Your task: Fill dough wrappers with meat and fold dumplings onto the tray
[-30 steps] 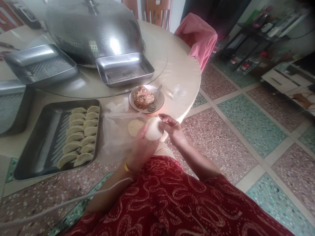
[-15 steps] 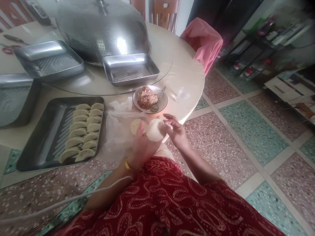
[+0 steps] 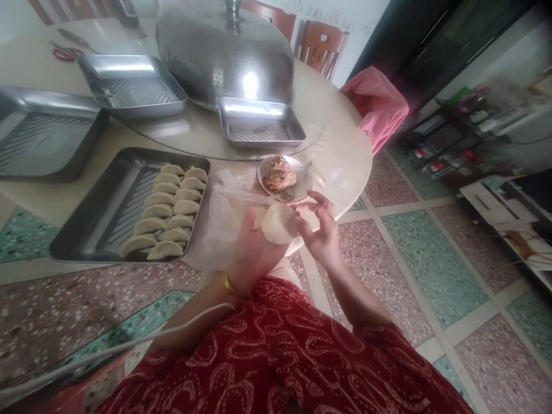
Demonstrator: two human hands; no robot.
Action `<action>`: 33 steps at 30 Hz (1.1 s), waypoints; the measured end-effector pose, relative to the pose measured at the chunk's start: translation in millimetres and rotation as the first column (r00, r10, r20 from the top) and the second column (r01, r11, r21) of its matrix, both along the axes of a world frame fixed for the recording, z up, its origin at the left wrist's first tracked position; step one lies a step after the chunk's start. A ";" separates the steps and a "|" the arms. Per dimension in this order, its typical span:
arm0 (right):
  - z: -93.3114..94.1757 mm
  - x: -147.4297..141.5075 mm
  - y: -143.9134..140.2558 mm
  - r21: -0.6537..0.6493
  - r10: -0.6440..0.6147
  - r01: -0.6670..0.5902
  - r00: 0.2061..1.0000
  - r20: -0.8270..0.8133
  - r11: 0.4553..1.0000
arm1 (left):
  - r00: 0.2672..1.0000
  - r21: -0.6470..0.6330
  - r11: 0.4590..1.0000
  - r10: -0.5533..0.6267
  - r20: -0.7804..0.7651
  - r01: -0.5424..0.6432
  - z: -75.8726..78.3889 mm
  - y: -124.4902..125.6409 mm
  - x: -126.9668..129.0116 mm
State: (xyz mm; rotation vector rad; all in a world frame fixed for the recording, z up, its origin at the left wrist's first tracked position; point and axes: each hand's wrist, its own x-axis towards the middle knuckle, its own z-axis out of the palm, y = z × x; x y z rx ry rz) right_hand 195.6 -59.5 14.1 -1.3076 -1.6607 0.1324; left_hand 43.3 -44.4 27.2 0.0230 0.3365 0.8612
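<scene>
twelve-ish dumplings [image 3: 170, 210] on tray [image 3: 81, 230]; left hand [image 3: 254, 247] cups unfilled wrapper [image 3: 279, 223], right hand [image 3: 321, 230] open beside it; filling bowl [image 3: 282, 175] half full.

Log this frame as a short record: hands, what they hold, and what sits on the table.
left hand: holds a round wrapper flat on its fingers
right hand: open, fingertips at the wrapper's right edge
bowl: beyond the hands, with filling and a spoon
near tray: two rows of folded dumplings
plastic sheet: between tray and hands
farther back: three bare trays and a perforated metal dome
</scene>
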 end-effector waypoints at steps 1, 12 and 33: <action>-0.9 -2.9 -3.5 0.074 0.025 -0.031 0.996 0.088 0.997 | 1.000 0.008 1.000 0.003 -0.013 -0.003 -0.5 0.5 -1.5; 1.3 -23.4 -15.4 0.102 0.036 -0.089 0.899 0.436 0.991 | 1.000 0.051 0.999 0.008 0.005 -0.009 -7.7 -0.5 2.5; -3.9 15.5 9.5 -0.435 0.175 -0.219 0.975 -0.140 0.873 | 0.983 -0.160 0.970 -0.173 0.067 0.182 -8.4 -3.9 2.1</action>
